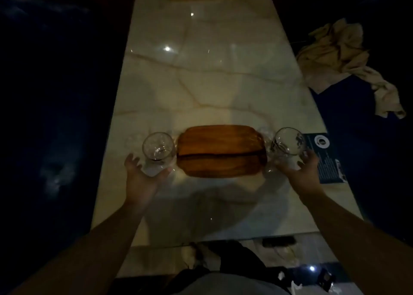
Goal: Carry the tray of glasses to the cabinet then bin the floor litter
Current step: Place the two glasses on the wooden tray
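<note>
Room: dim, with dark blue seating or floor on both sides of a long pale counter point(201, 82) of glossy veined stone that throws back bright spots of light.
Tray: wooden tray point(221, 151), a rounded rectangle with warm brown grain and a dark streak along its length, lying flat on the counter near the person's end, nothing on it.
Glasses: two clear rounded tumblers standing on the stone, not on the tray; the left glass point(159, 148) just beside the tray's left end, the right glass point(289, 141) just beside its right end, with dark marks on its wall.
Left hand: left hand point(143, 178) spread wide, palm up and forward, fingers curled around the near base of the left glass; whether it truly grips or only touches cannot be told.
Right hand: right hand point(305, 167) open, fingers reaching up at the near side of the right glass, contact likely but unclear.
Step in hand: probably loading both glasses onto the tray; close firmly around the thick lower walls, lift straight, and set them near the tray's centre so the load balances.
Handling: smooth glass on polished stone should slide readily; avoid knocking the rims together.
Other things: crumpled beige cloth point(339, 58) to the right; dark printed card point(324, 156) at the counter's right edge; pale scraps of litter point(295, 281) on the floor below.
</note>
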